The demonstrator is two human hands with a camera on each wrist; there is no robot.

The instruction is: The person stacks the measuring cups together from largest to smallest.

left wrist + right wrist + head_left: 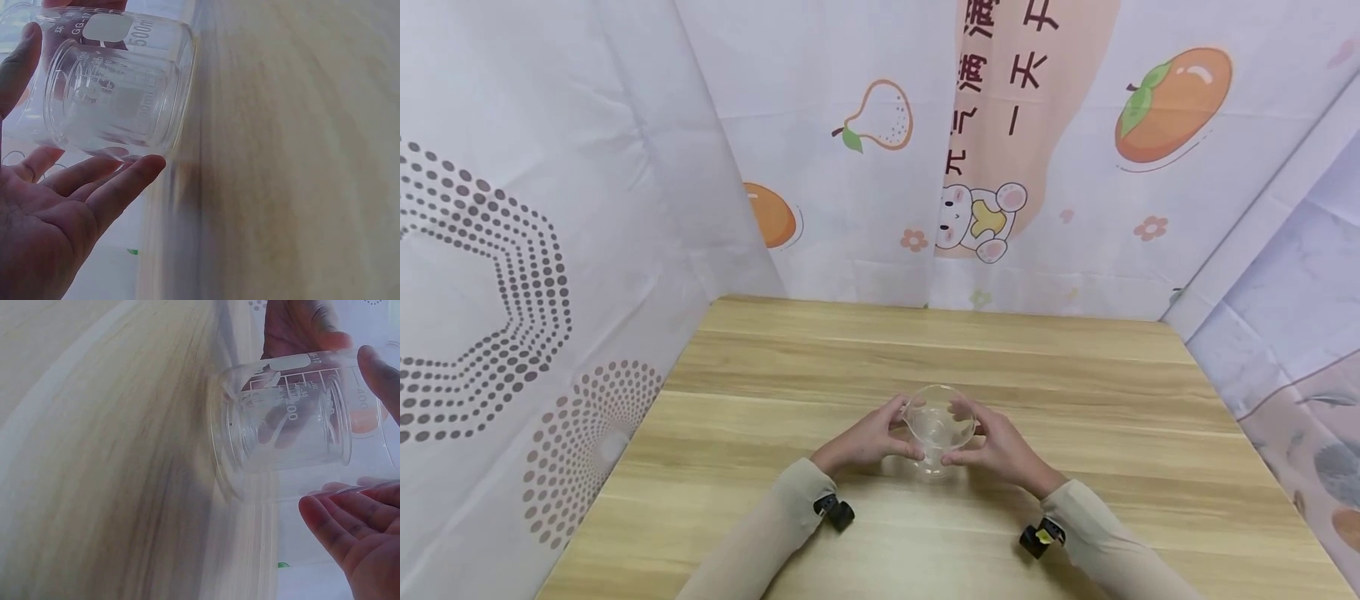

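A clear glass beaker [938, 425] marked 500ml stands upright on the wooden table, near its middle. Inside it sits a smaller glass beaker [119, 100] with white markings; through the layers of glass I cannot tell if others are nested in that one. My left hand [872, 435] holds the large beaker from the left, thumb at the near side and fingers round the far side. From the right, my right hand [1006, 450] holds it in the same way. Both wrist views show the fingers against the glass wall.
The wood-grain table [790, 358] stretches out around the beaker. White printed curtains [850, 217] hang behind the table's back edge and along both sides. Each sleeve carries a small black wrist camera [835, 512].
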